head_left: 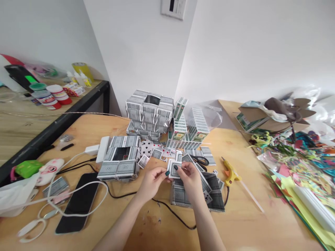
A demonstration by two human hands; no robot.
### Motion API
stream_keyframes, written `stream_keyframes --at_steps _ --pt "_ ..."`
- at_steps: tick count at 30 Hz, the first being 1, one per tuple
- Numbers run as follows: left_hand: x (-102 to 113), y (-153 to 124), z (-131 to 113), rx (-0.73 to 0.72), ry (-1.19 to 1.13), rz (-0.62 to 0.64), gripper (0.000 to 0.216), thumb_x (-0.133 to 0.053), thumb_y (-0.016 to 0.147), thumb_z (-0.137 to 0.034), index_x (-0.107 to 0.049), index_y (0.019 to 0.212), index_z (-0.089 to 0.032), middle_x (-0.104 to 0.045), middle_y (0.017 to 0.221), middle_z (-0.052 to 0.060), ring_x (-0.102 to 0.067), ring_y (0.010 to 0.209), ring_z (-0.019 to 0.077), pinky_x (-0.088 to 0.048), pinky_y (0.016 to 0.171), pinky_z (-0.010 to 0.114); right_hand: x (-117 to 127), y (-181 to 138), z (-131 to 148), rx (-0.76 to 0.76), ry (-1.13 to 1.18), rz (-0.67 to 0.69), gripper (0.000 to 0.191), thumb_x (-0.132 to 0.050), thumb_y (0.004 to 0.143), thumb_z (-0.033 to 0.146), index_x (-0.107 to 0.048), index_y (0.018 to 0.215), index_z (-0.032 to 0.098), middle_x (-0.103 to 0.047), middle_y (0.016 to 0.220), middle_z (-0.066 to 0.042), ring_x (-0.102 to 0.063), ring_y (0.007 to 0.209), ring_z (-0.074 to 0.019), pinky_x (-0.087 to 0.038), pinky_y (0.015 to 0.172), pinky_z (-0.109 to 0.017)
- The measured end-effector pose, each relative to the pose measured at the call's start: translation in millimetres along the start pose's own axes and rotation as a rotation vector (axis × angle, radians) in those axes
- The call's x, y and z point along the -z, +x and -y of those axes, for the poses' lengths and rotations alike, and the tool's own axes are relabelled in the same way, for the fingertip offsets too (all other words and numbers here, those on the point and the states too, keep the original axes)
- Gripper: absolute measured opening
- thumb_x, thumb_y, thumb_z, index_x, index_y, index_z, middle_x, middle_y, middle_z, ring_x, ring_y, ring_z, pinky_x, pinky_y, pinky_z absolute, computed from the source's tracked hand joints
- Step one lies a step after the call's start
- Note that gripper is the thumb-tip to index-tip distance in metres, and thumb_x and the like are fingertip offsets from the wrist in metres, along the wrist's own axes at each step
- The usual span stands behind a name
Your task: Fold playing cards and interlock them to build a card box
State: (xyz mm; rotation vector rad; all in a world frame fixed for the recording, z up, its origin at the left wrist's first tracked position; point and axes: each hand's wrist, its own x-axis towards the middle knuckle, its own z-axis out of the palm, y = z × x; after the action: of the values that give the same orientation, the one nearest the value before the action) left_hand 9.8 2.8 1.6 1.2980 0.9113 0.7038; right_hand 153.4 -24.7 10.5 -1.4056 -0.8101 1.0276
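Between my two hands is a playing card (173, 168), its patterned grey back facing up. My left hand (155, 177) pinches its left edge, and my right hand (188, 174) grips its right side with the thumb on top. Beneath my right hand lies an open box made of grey-backed cards (179, 193), partly hidden by the wrist. Just beyond, black-handled scissors (201, 160) rest near loose cards (148, 148). To the left sits a flat card-built structure (120, 169) with a square hole.
A taller card structure (149, 111) and stacked card packs (197, 127) stand at the back. A yellow glue gun (230, 174) with a glue stick lies right. A phone (77, 204) and white cable are left; colourful craft scraps (311, 157) cover the right side.
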Motion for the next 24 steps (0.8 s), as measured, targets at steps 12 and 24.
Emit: stream_keyframes --at_steps 12,24 --pt "-11.1 59.3 48.4 -0.065 0.943 -0.28 0.035 -0.058 0.073 -0.024 -0.05 0.106 -0.018 -0.052 0.104 0.009 -0.051 0.099 0.0233 -0.04 0.082 0.033 25.5 -0.7 5.2 -0.013 0.098 -0.116 0.027 -0.063 0.07 0.034 -0.059 0.088 0.015 -0.064 0.082 -0.005 -0.058 0.075 -0.0166 -0.045 0.072 -0.03" --pt "-4.7 94.4 26.9 0.008 0.881 -0.064 0.014 -0.06 0.067 -0.019 -0.053 0.079 -0.017 -0.06 0.083 0.005 -0.058 0.078 0.0182 -0.042 0.067 0.026 26.9 -5.4 -3.0 -0.001 0.001 -0.124 0.022 -0.064 0.069 0.034 -0.058 0.08 0.017 -0.061 0.071 0.0 -0.056 0.068 -0.0145 -0.045 0.067 -0.027"
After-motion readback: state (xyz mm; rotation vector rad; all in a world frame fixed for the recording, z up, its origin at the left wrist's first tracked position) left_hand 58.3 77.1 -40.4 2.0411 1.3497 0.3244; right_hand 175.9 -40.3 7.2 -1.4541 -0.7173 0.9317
